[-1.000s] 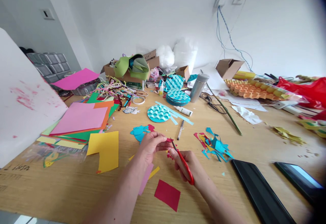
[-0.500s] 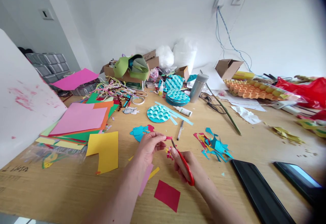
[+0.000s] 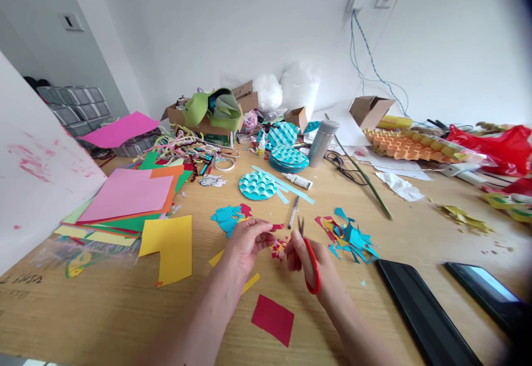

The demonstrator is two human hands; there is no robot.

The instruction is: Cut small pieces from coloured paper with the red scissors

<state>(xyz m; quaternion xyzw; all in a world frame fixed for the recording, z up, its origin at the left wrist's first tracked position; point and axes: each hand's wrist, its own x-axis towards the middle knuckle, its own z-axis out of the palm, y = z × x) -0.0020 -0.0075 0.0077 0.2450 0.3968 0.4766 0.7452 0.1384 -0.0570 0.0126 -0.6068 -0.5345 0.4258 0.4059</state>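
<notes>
My left hand [image 3: 247, 241] pinches a small red paper piece [image 3: 276, 226] above the wooden table [image 3: 103, 310]. My right hand [image 3: 311, 266] grips red-handled scissors [image 3: 310, 258], blades pointing up and away, just right of the red piece and apart from it. Small red and yellow snippets [image 3: 279, 247] lie under the hands. A teal paper fish [image 3: 228, 216] lies just beyond my left hand. A red paper square [image 3: 273, 318] lies near the front edge between my forearms.
A stack of coloured sheets [image 3: 128, 197] and a yellow sheet [image 3: 170, 244] lie to the left. Teal wave discs [image 3: 257, 184], a glue tube [image 3: 299, 181], a pen [image 3: 294, 212] and a scrap pile [image 3: 349, 235] lie beyond. Two dark tablets [image 3: 424, 316] sit at the right. A white board [image 3: 37, 172] leans at the left.
The scissors have swung from touching the red piece to pointing upright, away from it. My left hand has kept its hold on the piece.
</notes>
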